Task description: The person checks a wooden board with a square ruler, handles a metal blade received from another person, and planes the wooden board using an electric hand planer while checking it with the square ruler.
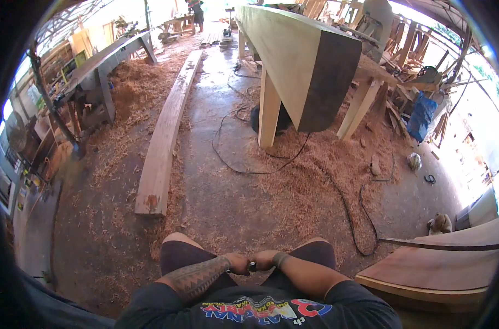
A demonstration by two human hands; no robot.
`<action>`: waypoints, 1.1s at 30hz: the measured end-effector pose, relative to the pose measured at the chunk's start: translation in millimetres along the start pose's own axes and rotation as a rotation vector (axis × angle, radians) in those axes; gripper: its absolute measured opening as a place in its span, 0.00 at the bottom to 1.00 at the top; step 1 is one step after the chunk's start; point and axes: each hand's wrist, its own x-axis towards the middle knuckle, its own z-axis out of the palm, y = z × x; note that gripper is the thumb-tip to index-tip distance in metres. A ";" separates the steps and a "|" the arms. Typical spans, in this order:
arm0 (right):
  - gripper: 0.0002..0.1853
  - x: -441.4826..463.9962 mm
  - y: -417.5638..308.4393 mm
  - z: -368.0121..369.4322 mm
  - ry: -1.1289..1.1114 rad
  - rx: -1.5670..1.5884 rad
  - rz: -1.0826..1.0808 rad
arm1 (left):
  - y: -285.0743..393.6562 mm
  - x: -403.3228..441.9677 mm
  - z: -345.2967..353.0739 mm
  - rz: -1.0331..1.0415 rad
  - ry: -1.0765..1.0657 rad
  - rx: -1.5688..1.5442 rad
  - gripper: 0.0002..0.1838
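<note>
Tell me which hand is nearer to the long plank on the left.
Left. The left hand is to the right of the long plank, beyond its near end; the right hand, beside it, is farther right.

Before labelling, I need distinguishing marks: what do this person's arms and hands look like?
Left hand and right hand are gloveless, the sleeves dark and short. A geometric tattoo marks the left forearm; a dark band, possibly tattooed, rings the right wrist.

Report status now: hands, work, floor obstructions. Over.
Left hand and right hand together. Small dark item where they meet, too small to identify. Long plank lying on the floor ahead, to the left.
</note>
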 end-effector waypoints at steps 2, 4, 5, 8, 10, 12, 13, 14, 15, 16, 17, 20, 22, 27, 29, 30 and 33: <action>0.18 5.1 4.6 5.1 0.017 0.000 0.013 | 4.4 -6.1 -4.2 -0.007 0.003 0.021 0.30; 0.18 10.9 9.2 9.9 0.019 0.021 0.017 | -3.4 2.5 6.9 -0.007 0.015 -0.008 0.30; 0.18 14.4 12.8 11.6 0.012 0.041 0.015 | -8.5 8.1 12.7 -0.006 0.022 -0.022 0.29; 0.18 18.8 15.0 12.7 0.007 0.013 0.025 | 5.1 -7.4 -1.8 -0.045 -0.007 -0.004 0.29; 0.17 9.6 2.3 4.1 -0.002 -0.013 0.043 | -2.0 -0.8 5.6 -0.016 0.012 -0.013 0.30; 0.17 -9.4 -18.7 -10.6 -0.021 -0.017 0.067 | -7.3 4.7 11.3 0.002 0.024 -0.001 0.30; 0.17 -11.4 -19.5 -10.1 0.002 0.002 0.026 | -7.9 5.6 11.6 0.005 0.025 0.015 0.30; 0.16 -17.1 -21.6 -11.5 0.026 0.020 -0.013 | -7.6 7.6 11.8 0.009 0.028 0.032 0.30; 0.16 -21.3 -23.6 -14.3 0.052 0.037 -0.051 | -6.7 7.2 11.7 -0.002 0.028 0.025 0.30; 0.16 -25.6 -27.2 -17.0 0.067 0.020 -0.052 | -4.6 5.7 11.4 -0.012 0.027 0.019 0.30; 0.16 -29.0 -32.0 -18.1 0.083 0.004 -0.053 | -3.4 4.7 10.2 -0.022 0.026 0.014 0.30; 0.15 -25.2 -27.8 -13.7 0.125 0.003 -0.060 | 12.8 -15.8 -11.1 -0.034 -0.040 -0.058 0.29; 0.16 -20.7 -23.9 -12.1 0.098 0.000 -0.045 | 2.5 -4.7 0.4 -0.020 0.002 -0.050 0.28; 0.20 1.7 -5.0 -0.8 0.037 -0.044 -0.036 | -19.3 21.7 26.7 0.023 0.068 -0.023 0.28; 0.20 7.9 -0.6 1.0 0.020 -0.024 -0.020 | -27.1 29.2 33.3 0.059 0.099 -0.022 0.28; 0.20 12.6 3.5 3.9 0.010 -0.014 -0.013 | -25.6 26.8 31.2 0.059 0.093 -0.021 0.28; 0.21 16.9 10.7 9.7 0.109 -0.023 -0.069 | -25.8 24.8 29.8 0.054 0.068 -0.031 0.29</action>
